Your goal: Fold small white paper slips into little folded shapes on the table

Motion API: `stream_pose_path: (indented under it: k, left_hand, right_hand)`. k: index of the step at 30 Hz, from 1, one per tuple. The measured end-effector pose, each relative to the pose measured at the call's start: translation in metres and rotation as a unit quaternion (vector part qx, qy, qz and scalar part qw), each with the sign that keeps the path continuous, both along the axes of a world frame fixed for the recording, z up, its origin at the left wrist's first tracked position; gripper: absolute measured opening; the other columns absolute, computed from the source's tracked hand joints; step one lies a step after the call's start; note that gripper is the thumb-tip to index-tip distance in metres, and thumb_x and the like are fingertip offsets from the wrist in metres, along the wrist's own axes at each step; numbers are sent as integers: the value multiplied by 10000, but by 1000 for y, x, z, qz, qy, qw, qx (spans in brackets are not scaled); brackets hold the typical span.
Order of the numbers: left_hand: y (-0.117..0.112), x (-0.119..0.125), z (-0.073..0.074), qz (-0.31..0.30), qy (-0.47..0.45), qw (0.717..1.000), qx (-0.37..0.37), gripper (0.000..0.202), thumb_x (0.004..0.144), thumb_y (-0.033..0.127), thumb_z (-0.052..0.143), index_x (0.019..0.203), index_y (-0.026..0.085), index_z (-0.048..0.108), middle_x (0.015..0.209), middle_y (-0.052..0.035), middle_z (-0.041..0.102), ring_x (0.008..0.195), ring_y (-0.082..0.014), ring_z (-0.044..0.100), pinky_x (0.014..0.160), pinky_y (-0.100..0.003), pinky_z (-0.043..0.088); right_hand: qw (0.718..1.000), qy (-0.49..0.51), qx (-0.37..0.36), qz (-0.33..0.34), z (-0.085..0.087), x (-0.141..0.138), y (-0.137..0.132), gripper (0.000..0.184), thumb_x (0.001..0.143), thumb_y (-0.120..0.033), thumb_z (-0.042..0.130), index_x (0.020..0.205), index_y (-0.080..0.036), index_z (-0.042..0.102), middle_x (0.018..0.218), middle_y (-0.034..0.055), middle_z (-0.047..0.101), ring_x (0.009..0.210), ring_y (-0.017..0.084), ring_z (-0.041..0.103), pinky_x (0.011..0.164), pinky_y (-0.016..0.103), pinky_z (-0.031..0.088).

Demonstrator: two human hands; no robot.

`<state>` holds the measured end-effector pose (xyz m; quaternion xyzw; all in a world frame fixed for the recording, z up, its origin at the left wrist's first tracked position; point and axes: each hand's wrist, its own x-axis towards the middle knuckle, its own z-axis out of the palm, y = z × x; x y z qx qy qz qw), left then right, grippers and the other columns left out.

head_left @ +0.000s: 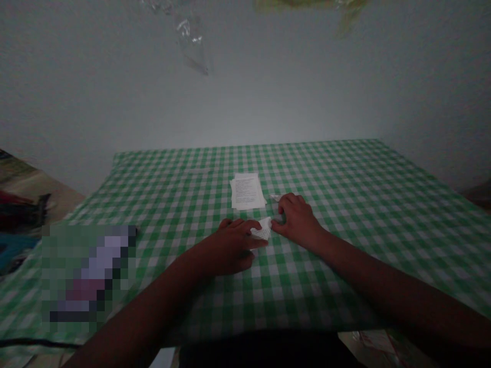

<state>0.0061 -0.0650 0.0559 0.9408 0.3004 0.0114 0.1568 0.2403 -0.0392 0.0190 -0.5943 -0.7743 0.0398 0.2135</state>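
Note:
A small folded piece of white printed paper (263, 229) lies on the green gingham tablecloth (337, 174) between my two hands. My left hand (230, 248) rests over its left end, with the fingers reaching onto the paper. My right hand (295, 220) meets its right end, with the fingertips pinching it. Just beyond them lies a small stack of printed white sheets (247, 191). A tiny white paper scrap (275, 197) sits near my right knuckles.
A pixelated patch (88, 276) hides something on the cloth's left side. A dark cable (38, 343) runs along the lower left. Coloured fabric (19, 220) lies beyond the table's left edge. The table's far edge meets a pale wall (245, 92) with clear plastic (192, 43) hanging on it.

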Motion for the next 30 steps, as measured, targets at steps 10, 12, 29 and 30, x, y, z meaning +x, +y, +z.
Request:
stream_pose_path:
  k: [10,12,29,30]
  left_hand:
    - [-2,-1,1,-7,4,1000,18,516,811,195,597,1301,350,557,1439,-52,442,1242,-284,470,1006,-481,323]
    - [-3,-1,1,-8,8,1000,15,509,818,207,597,1306,347,555,1446,-56,435,1244,-286,470,1001,-481,331]
    - [5,-5,-11,19,-42,999,7,428,884,157,488,1297,248,551,1374,-48,576,1262,-201,515,1048,-405,298]
    - [5,-5,-12,20,-41,999,7,435,878,149,488,1297,251,552,1376,-46,576,1263,-200,515,1052,-404,295]
  right_hand:
    - [998,-2,2,66,3,-14,-25,240,727,-332,672,845,-204,507,1002,72,547,974,258,494,787,382,428]
    - [999,-2,2,37,1,-11,-18,220,733,-321,665,824,-206,501,982,70,549,949,252,500,773,379,427]
    - [995,5,4,97,5,-14,-36,244,731,-323,671,864,-206,502,1020,75,551,993,263,496,851,417,422]
    - [995,6,3,96,4,-13,-34,251,726,-328,676,859,-207,501,1017,73,552,987,261,498,847,415,424]
